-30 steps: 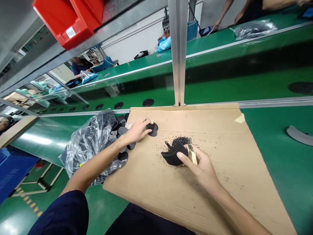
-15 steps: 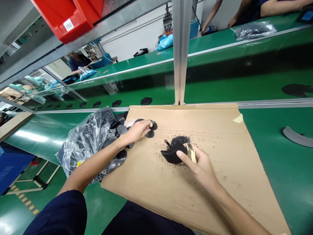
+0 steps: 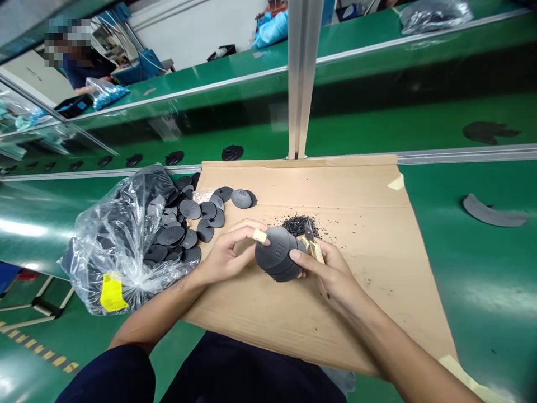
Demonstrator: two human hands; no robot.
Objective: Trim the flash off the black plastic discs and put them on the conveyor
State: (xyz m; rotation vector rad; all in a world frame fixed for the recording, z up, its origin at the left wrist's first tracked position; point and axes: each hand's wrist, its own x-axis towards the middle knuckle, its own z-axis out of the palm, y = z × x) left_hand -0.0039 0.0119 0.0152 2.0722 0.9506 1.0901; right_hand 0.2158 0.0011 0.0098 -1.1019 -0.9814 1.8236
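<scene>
My left hand point(image 3: 230, 254), with pale tape round one fingertip, grips the left edge of a black oval disc point(image 3: 274, 246) with raised marks on it. Under and beside it are more black discs point(image 3: 289, 271), overlapping like a stack, pinched by the thumb of my right hand point(image 3: 338, 271). That same hand also has nippers point(image 3: 311, 238) in it, their metal tips pointing up and their handles pale. Just behind lies a pile of small black bits point(image 3: 298, 224) on the cardboard sheet point(image 3: 356, 313).
To the left, a clear plastic bag point(image 3: 104, 235) spills many black discs point(image 3: 170, 235). Two discs point(image 3: 241, 198) overlap near the cardboard's back. A metal post point(image 3: 300, 84) rises behind it. A curved grey strip point(image 3: 493, 212) lies right. Across the bench sits another person point(image 3: 86, 64).
My left hand has come from the loose discs at the back left to my right hand, and now holds a disc against the stack. The view has shifted, with the bag showing more fully.
</scene>
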